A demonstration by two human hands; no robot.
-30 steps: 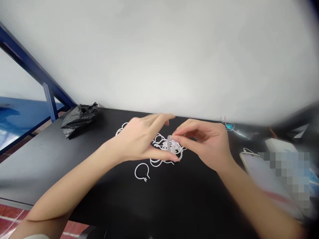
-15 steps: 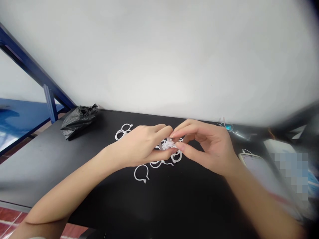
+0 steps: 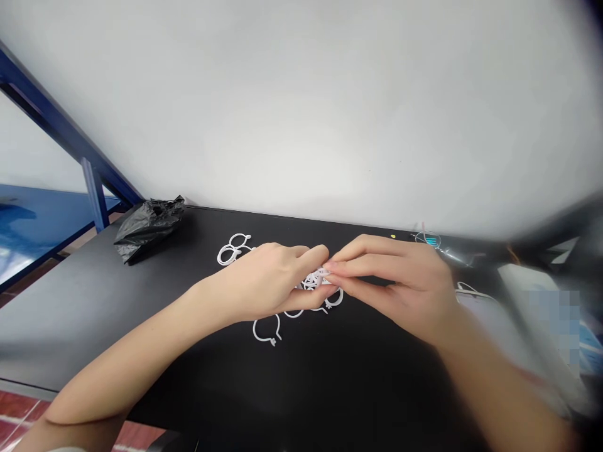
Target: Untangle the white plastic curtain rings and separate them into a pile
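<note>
Your left hand [image 3: 268, 279] and right hand [image 3: 400, 282] meet fingertip to fingertip over the middle of the black bench [image 3: 94, 301], both pinched narrow on one small white ring [image 3: 316, 278], directly above the pile of rings [image 3: 325, 300], equally near either hand.

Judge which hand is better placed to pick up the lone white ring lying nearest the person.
Left, probably. The left hand sits just above the single white plastic ring on the black table; the right hand lies farther off, across the ring pile.

Loose ring [image 3: 266, 329] near; black bag [image 3: 148, 226] far left.
</note>
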